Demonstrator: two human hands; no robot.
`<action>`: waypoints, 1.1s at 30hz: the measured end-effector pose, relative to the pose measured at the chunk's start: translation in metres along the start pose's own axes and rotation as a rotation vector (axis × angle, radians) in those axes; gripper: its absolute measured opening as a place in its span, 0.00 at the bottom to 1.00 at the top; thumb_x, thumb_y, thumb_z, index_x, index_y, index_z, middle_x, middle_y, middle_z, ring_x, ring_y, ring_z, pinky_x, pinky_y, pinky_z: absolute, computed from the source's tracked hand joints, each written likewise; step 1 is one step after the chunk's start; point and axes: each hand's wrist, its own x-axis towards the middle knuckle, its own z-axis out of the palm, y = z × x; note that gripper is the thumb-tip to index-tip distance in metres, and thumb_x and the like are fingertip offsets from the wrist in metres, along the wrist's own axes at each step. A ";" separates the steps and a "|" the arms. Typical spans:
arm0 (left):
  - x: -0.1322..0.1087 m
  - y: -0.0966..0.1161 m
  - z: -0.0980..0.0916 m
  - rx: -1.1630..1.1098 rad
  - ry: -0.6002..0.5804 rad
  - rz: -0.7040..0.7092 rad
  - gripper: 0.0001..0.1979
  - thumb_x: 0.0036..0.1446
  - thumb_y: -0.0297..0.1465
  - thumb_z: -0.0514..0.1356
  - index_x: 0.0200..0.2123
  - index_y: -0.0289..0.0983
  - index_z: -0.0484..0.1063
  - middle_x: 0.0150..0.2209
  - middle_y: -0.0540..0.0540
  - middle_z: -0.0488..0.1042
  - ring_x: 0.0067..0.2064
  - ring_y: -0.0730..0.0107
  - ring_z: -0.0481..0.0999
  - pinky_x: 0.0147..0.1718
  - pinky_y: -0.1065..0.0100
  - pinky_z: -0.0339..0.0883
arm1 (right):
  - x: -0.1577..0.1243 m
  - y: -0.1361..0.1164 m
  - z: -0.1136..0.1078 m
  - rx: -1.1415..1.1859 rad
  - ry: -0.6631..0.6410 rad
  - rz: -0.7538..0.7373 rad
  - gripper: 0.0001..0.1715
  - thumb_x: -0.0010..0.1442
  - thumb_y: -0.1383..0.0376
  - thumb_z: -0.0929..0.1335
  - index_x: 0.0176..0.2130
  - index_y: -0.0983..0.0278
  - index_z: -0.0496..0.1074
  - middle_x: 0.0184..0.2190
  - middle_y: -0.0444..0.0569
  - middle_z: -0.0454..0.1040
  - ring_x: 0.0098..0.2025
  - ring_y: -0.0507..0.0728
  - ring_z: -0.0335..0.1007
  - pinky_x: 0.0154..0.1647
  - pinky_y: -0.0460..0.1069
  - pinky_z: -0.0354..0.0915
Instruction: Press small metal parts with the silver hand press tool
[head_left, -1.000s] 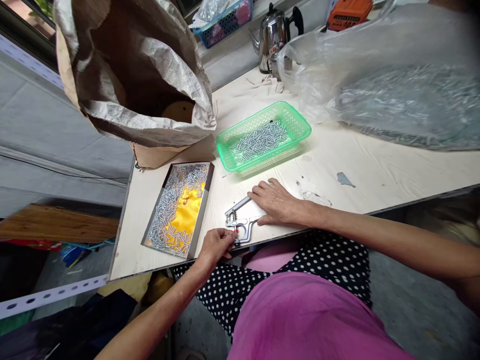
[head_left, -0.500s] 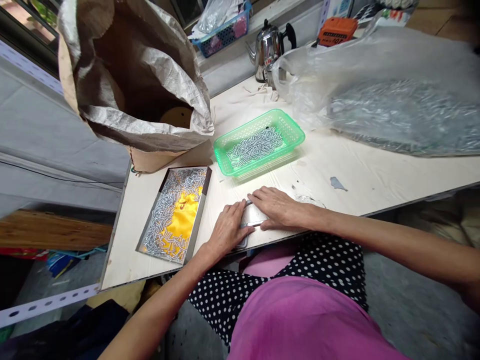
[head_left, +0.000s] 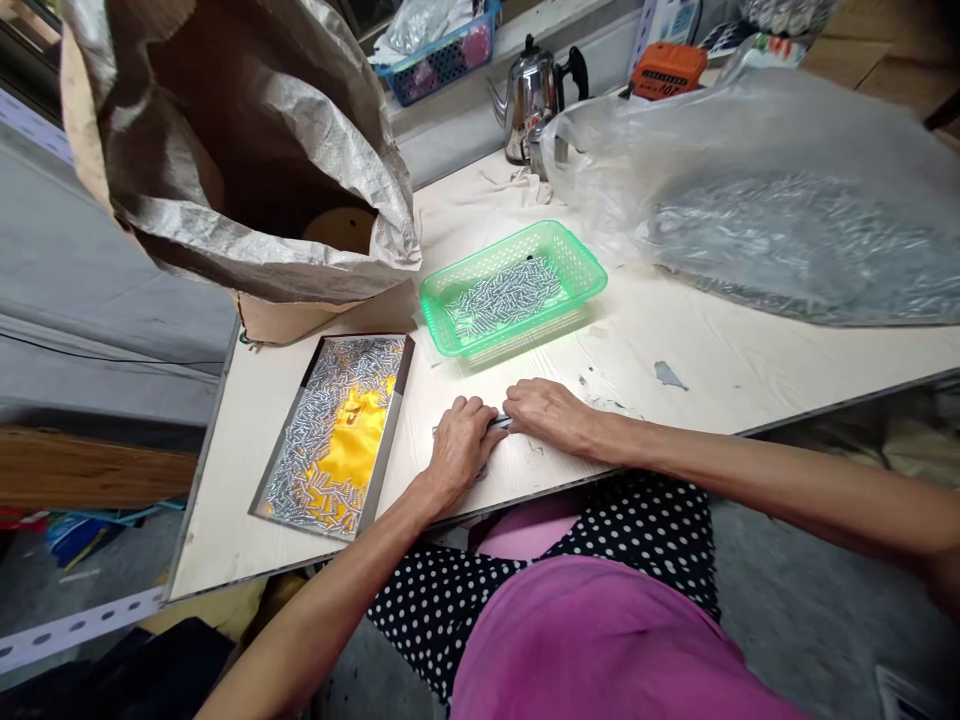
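Both my hands rest together on a small metal hand tool lying near the front edge of the pale wooden table. My left hand lies on top of the tool with its fingers curled down. My right hand presses the other end, fingers bent over it. Only a sliver of the tool shows between them. To the left lies a flat metal tray with a yellow lining and several small silver pins. Behind the hands stands a green plastic basket holding more pins.
A big open paper sack stands at the back left. A clear plastic bag of silver parts fills the right of the table. A steel kettle, an orange box and a blue basket sit at the back.
My left hand moved from the tool's near end up onto its top. My right hand slid toward it, and the tool, plainly seen before, is now almost covered.
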 end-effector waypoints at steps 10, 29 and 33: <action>-0.022 0.013 0.024 0.004 0.244 0.010 0.21 0.65 0.33 0.56 0.59 0.35 0.62 0.60 0.35 0.66 0.62 0.51 0.63 0.58 0.50 0.62 | -0.009 0.015 -0.016 -0.045 0.022 0.042 0.34 0.55 0.45 0.71 0.48 0.69 0.71 0.45 0.59 0.70 0.45 0.64 0.64 0.42 0.53 0.57; -0.065 0.052 0.049 -0.261 0.301 0.127 0.20 0.63 0.42 0.57 0.51 0.33 0.70 0.48 0.35 0.76 0.52 0.51 0.75 0.51 0.51 0.70 | 0.054 -0.057 -0.008 -0.136 -0.028 -0.416 0.08 0.64 0.64 0.67 0.36 0.62 0.76 0.40 0.51 0.71 0.45 0.60 0.59 0.37 0.52 0.53; -0.092 0.054 0.027 -0.244 0.451 0.370 0.11 0.65 0.34 0.55 0.44 0.34 0.73 0.39 0.41 0.78 0.41 0.64 0.77 0.43 0.64 0.74 | 0.071 -0.070 0.007 -0.169 -0.022 -0.564 0.10 0.63 0.66 0.67 0.30 0.64 0.74 0.38 0.51 0.70 0.45 0.60 0.58 0.37 0.53 0.52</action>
